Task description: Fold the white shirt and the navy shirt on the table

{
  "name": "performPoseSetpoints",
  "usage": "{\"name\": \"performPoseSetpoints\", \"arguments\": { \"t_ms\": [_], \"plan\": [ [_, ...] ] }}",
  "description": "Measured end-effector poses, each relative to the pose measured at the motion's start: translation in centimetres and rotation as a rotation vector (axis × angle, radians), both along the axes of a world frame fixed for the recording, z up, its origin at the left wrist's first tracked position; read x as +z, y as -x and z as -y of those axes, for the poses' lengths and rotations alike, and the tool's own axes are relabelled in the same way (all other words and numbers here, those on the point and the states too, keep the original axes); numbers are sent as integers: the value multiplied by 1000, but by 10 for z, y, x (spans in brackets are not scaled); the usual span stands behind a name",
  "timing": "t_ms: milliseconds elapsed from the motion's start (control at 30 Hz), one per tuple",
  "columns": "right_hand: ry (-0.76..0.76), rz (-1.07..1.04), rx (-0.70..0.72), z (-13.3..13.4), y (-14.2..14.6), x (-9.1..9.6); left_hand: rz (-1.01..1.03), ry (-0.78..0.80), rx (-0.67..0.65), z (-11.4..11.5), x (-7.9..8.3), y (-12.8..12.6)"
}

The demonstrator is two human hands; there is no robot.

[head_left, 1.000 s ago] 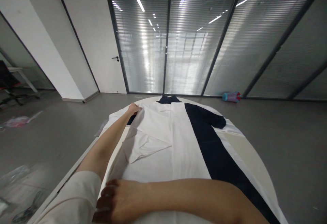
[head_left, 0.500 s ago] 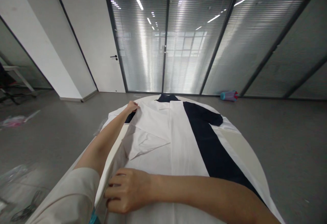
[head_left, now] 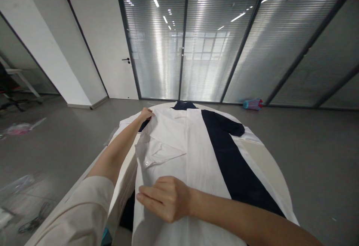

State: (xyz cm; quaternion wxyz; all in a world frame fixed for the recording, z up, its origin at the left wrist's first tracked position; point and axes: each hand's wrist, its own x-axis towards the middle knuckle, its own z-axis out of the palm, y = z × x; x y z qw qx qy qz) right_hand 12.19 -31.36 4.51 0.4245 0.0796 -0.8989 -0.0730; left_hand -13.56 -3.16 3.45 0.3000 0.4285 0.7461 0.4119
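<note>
A white and navy short-sleeved garment (head_left: 199, 141) lies spread out, its dark collar at the far end and a navy sleeve on the right. My left hand (head_left: 146, 114) is closed on the white cloth near the left shoulder. Closer to me, my right hand (head_left: 166, 198) pinches the left edge of the white front panel, which is raised and folded over to the right. A small round snap (head_left: 146, 163) shows on the panel's edge. Part of the garment's lower end is hidden by my right forearm.
Beneath the garment is a round whitish table (head_left: 270, 163). A blue and red packaged bundle (head_left: 252, 104) lies on the floor by the glass partition. Plastic wrapping (head_left: 19, 184) and a dark cable (head_left: 35, 218) lie on the floor to the left.
My right hand has moved right and slightly up, drawing the panel's edge with it. Dark cloth and the snap have come into sight at the left. My left hand stays near the shoulder.
</note>
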Motion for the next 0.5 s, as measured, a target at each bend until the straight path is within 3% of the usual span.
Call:
{"name": "performPoseSetpoints", "arguments": {
  "t_ms": [167,267,367,500],
  "plan": [
    [25,64,-73,-1,0,-1,-11,17,-27,3,2,0],
    [49,60,-25,0,-10,4,-3,33,-62,2,6,-4],
    [158,20,27,5,-34,12,0,16,-91,-6,12,-16],
    [259,100,-76,23,-80,19,-35,-32,-133,-24,20,-56]
  ]
}}
